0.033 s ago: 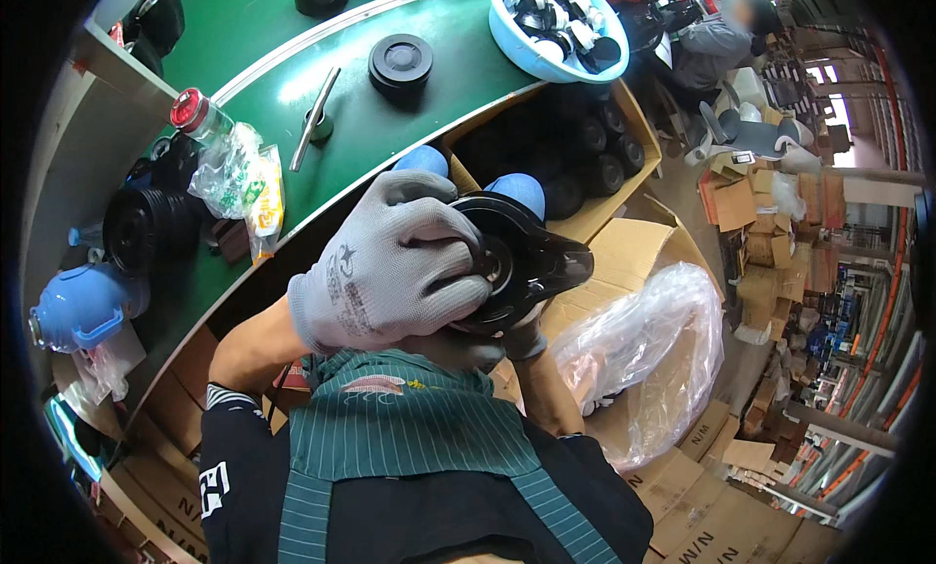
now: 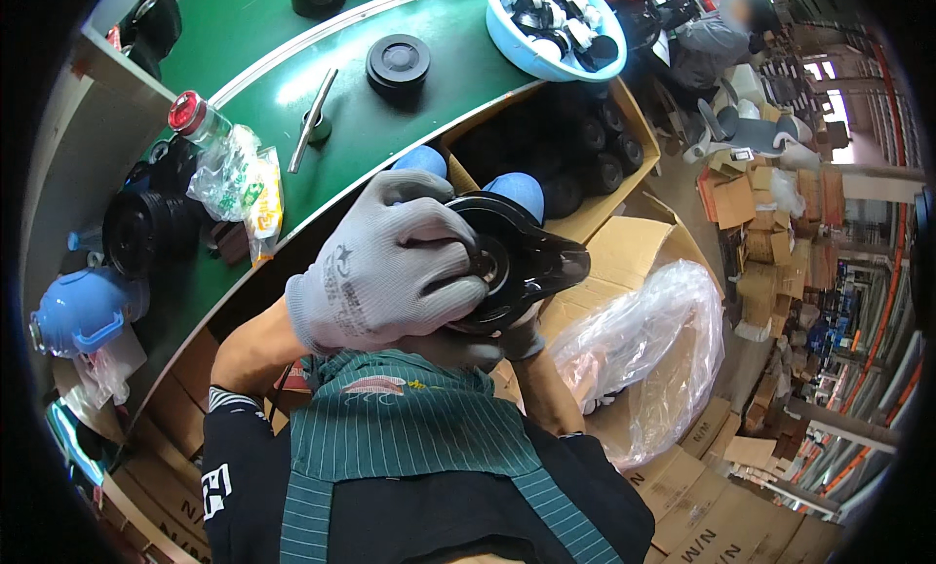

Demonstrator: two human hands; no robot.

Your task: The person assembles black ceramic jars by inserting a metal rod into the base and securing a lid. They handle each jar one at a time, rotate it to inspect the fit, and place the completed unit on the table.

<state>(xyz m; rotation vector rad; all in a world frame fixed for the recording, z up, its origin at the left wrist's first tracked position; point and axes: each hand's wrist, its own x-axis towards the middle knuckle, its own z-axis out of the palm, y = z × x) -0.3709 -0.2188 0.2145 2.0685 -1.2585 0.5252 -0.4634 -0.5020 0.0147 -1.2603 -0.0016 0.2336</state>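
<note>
A glossy black round part with a spout-like projection [image 2: 546, 262] is held in front of my chest, its projection pointing right. My left hand [image 2: 395, 262], in a grey knitted glove, is closed with bent fingertips at the hub in the part's middle. Beneath the part's near right side, my right hand [image 2: 525, 338] grips it, also gloved in grey. Most of its fingers are hidden under the part. Just beyond the part, my blue-clad knees [image 2: 514, 192] show beside an open carton [image 2: 639, 179] with several black round pieces inside.
On the green table [image 2: 234, 38] are a stacked black disc [image 2: 398, 61], a metal bar tool [image 2: 314, 120], a red-lidded jar [image 2: 195, 117], plastic bags [image 2: 234, 179] and a blue jug [image 2: 83, 309]. A light-blue basin [image 2: 502, 42] holds small parts. A plastic-lined carton [image 2: 673, 369] stands right. Another person [image 2: 712, 47] sits far right.
</note>
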